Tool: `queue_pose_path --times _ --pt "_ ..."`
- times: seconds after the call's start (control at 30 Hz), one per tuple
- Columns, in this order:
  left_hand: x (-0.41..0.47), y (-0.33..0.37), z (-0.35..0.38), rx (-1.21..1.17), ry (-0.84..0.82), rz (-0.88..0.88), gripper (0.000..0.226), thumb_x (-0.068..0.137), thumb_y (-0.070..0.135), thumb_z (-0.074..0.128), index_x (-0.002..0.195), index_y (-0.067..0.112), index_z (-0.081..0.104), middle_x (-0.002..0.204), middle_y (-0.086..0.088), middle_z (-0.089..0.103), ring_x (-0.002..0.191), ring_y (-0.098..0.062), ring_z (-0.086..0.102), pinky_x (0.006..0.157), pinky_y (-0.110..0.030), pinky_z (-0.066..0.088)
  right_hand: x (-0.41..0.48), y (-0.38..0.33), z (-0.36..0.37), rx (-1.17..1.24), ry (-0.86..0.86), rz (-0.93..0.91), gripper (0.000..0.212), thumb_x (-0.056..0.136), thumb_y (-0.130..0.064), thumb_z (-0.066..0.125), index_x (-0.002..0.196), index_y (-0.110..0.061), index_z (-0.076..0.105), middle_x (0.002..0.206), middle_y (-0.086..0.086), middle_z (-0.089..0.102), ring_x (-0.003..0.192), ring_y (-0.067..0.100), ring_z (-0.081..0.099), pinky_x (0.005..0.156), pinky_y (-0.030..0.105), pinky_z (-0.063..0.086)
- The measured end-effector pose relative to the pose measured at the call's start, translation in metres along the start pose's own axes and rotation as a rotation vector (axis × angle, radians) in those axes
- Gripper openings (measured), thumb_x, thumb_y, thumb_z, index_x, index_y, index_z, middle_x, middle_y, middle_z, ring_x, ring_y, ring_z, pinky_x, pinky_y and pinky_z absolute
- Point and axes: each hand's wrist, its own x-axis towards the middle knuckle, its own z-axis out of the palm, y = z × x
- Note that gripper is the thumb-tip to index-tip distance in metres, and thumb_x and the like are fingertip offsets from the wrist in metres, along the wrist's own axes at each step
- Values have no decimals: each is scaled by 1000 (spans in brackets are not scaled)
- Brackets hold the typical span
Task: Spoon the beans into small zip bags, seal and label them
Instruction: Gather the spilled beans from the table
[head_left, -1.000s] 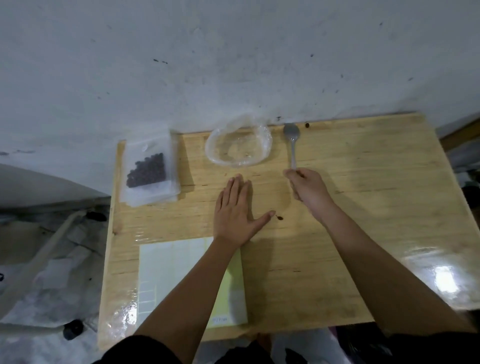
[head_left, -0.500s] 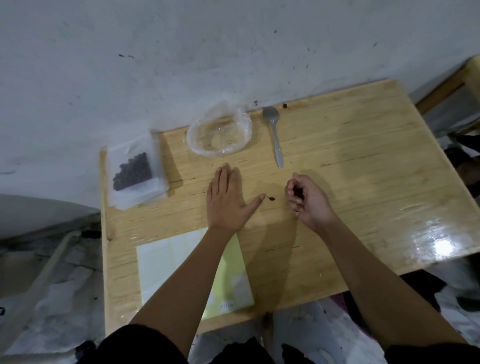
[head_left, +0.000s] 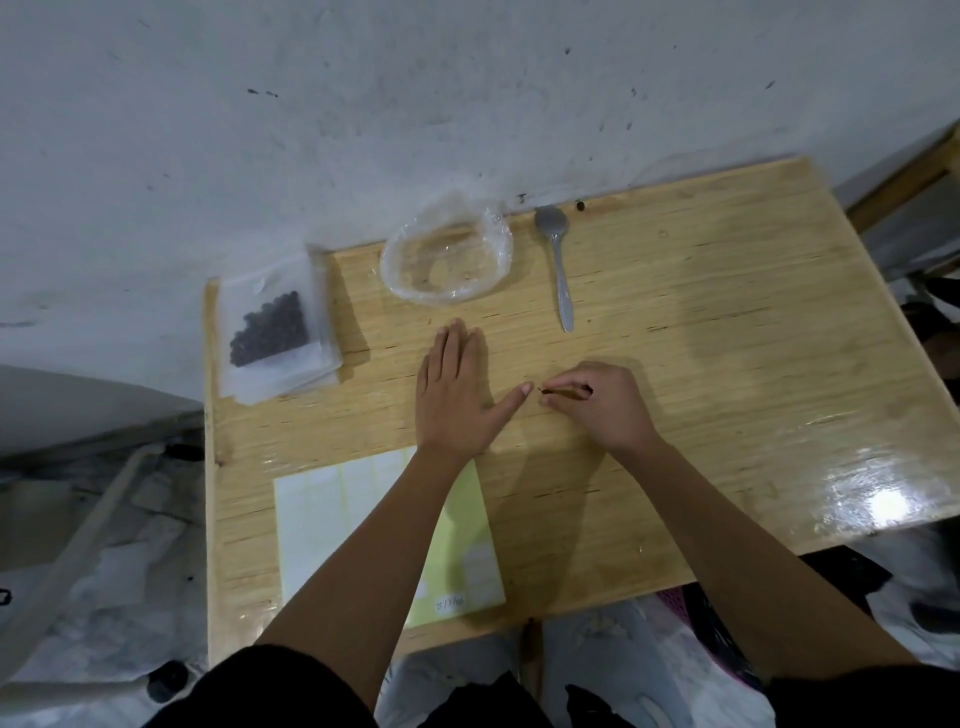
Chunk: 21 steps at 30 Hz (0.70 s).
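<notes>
**A:** Place of the dark round beans (head_left: 267, 332)?

**B:** Mostly packed inside a small clear zip bag (head_left: 275, 374), far to the left of the grey metal spoon (head_left: 558, 270), on top of a thin stack of similar bags (head_left: 327, 332). Impossible to say whether sealed. No label visible on it.

**A:** Any loose ones?

**B:** Yes, one tiny dark bean (head_left: 543, 391), below the spoon handle. Pinched between thumb and forefinger of the right hand (head_left: 602, 405), with the other fingers curled in. Also a dark speck (head_left: 580, 206) just right of the spoon bowl, close to the wall. Maybe a bean, but too small to tell.

**A:** And the left hand (head_left: 457, 395)?

**B:** Laid flat on the pale wooden table (head_left: 727, 338), below and left of the spoon. Fingers straight and together, thumb spread toward the pinched bean. Holding nothing.

**A:** Anything else near?

**B:** A crumpled clear plastic bag (head_left: 447, 254) just left of the spoon, open and seemingly empty.

**A:** So, how far along?

**B:** Probably near the end of the filling: spoon put down, nothing visible in its bowl. Remaining, as a judgement: dropping the stray bean into the zip bag, pressing the zip closed, then peeling a label from the white and yellow label sheet (head_left: 337, 519), well below and left of the spoon, and sticking it on.
</notes>
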Motion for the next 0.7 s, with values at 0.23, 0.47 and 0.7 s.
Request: queue_pose_path --times 0.23,0.47,0.7 --pt "1 0 1 -71 28 -22 82 79 70 48 143 20 33 156 2 17 144 -16 10 115 -33 8 8 2 -10 -54 -93 -28 3 86 -18 64 84 -17 66 60 -10 42 56 4 38 59 23 38" --pt "6 11 6 -169 134 15 59 82 55 56 126 16 52 139 1 43 129 -15 36 107 -37 34 52 6 -59 795 52 465 29 89 -8 32 64 -13 45 59 0 32 37 3 30 35 16 23" --pt "25 36 11 -153 93 -88 69 82 61 52 136 19 43 149 3 31 139 -13 24 113 -37 26 109 -2 -83 706 26 416 31 91 -19 48 61 -13 49 59 0 45 40 7 29 38 19 22"
